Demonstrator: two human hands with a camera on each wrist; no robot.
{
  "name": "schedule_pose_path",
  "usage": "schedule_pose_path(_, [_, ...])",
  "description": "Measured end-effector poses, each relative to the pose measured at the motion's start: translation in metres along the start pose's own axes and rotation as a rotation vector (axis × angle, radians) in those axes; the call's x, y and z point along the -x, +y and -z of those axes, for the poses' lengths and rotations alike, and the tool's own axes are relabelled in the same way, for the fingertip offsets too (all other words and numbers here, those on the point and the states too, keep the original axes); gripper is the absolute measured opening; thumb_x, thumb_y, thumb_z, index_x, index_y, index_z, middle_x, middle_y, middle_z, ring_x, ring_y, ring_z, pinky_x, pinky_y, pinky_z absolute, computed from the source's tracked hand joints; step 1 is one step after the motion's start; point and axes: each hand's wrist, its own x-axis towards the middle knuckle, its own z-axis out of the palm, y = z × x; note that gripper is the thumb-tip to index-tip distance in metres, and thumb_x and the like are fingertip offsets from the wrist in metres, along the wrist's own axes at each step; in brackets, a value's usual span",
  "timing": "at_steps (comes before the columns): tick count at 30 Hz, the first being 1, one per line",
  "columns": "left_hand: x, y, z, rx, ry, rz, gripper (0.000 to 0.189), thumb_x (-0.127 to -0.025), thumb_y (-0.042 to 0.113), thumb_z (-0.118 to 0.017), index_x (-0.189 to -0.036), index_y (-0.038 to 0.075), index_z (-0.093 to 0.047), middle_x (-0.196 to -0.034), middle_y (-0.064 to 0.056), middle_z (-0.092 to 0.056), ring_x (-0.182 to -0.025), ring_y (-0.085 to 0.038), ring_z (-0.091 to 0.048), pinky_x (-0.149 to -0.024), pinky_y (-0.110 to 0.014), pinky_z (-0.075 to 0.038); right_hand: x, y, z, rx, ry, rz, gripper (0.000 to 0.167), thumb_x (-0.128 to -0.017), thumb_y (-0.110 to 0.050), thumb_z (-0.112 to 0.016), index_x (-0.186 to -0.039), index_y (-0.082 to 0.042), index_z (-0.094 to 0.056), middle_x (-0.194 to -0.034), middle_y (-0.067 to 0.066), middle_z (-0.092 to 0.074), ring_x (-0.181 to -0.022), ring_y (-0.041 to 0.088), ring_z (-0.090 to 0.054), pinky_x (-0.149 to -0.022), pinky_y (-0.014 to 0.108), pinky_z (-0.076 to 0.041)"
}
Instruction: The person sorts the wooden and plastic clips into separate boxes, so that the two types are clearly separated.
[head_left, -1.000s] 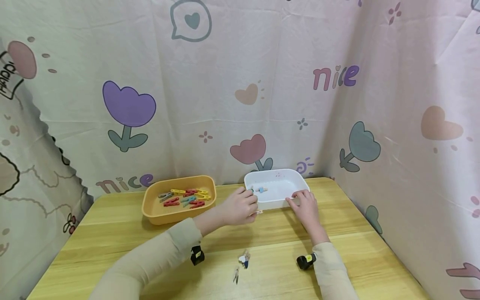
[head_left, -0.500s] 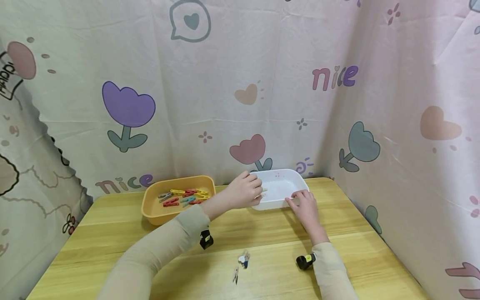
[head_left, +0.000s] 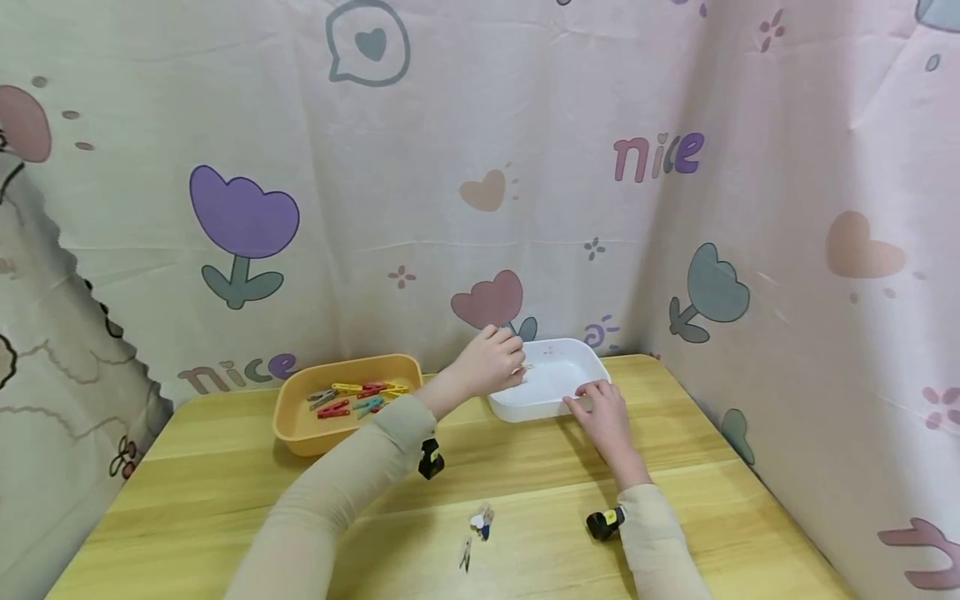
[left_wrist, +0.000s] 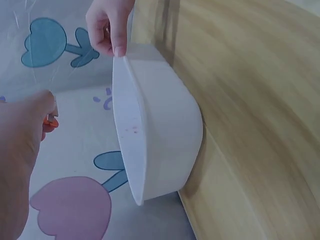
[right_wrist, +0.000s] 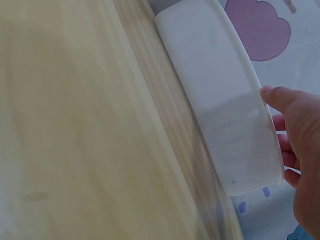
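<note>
My left hand (head_left: 491,362) is over the left side of the white basin (head_left: 517,411), above its rim. It pinches a small clothespin with an orange part (left_wrist: 51,122), mostly hidden by the fingers. My right hand (head_left: 606,417) grips the basin's near right rim, thumb on the outer side and fingers over the inside, as the right wrist view shows. The left part of the basin's inside is hidden behind the left hand. Nearer on the table lie a small wooden clothespin (head_left: 466,554) and a little cluster of decorated clothespins (head_left: 482,522), one with a white heart.
To the left stands a yellow-orange basin (head_left: 300,437) holding several red, yellow, teal and grey plastic clothespins. Both basins stand on the wooden table (head_left: 540,475) near its back edge, close to a patterned curtain (head_left: 420,192). Black wrist cameras sit at both sleeves.
My left hand has risen from the table in front of the white basin to above its left rim, carrying the clothespin. The right hand keeps its hold on the rim. The head view shifts slightly.
</note>
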Motion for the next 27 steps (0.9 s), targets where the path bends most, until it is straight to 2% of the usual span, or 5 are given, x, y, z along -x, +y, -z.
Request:
schedule_pose_path(3, [-0.003,-0.002,-0.008,0.005,0.014,0.035,0.018,-0.085,0.035,-0.068,-0.080,0.017,-0.070,-0.090,0.004,-0.066,-0.087,-0.017,-0.056,-0.074,-0.032,-0.040,0.000,0.000,-0.002,0.003,0.010,0.016,0.029,-0.087,-0.033,-0.072,-0.092,-0.006,-0.066,-0.099,0.014,-0.060,-0.096,0.034,-0.054,-0.090,0.050,-0.042])
schedule_pose_path(7, [-0.009,-0.005,-0.021,0.010,0.078,0.069,0.018,-0.081,0.034,-0.073,-0.076,0.017,-0.069,-0.086,0.004,-0.065,-0.083,-0.017,-0.056,-0.071,-0.031,-0.040,0.001,0.001,-0.004,0.008,0.031,0.019,0.028,-0.085,-0.032,-0.074,-0.091,-0.006,-0.066,-0.098,0.013,-0.060,-0.095,0.033,-0.054,-0.090,0.050,-0.043])
schedule_pose_path(10, [-0.015,-0.007,-0.029,0.021,0.097,0.101,0.019,-0.079,0.033,-0.076,-0.074,0.017,-0.067,-0.084,0.004,-0.064,-0.082,-0.018,-0.055,-0.070,-0.031,-0.040,0.001,0.001,-0.004,0.013,0.041,0.014,0.028,-0.085,-0.032,-0.074,-0.091,-0.006,-0.066,-0.098,0.013,-0.060,-0.096,0.033,-0.054,-0.091,0.050,-0.043])
schedule_pose_path(19, [-0.025,-0.009,-0.043,0.050,-0.028,0.210,0.020,-0.087,0.034,-0.067,-0.076,0.017,-0.067,-0.085,0.002,-0.063,-0.084,-0.019,-0.053,-0.074,-0.032,-0.040,-0.002,0.001,-0.003,0.012,0.005,-0.018,0.029,-0.087,-0.035,-0.072,-0.093,-0.007,-0.066,-0.102,0.013,-0.060,-0.101,0.033,-0.054,-0.094,0.049,-0.042])
schedule_pose_path(27, [-0.031,-0.007,-0.054,0.083,-0.137,0.291,0.021,-0.091,0.034,-0.063,-0.082,0.016,-0.069,-0.089,0.001,-0.063,-0.087,-0.020,-0.052,-0.077,-0.035,-0.041,-0.001,0.004,-0.005,0.013,0.044,-0.005,0.028,-0.085,-0.033,-0.074,-0.092,-0.007,-0.066,-0.100,0.012,-0.060,-0.098,0.032,-0.054,-0.091,0.048,-0.043])
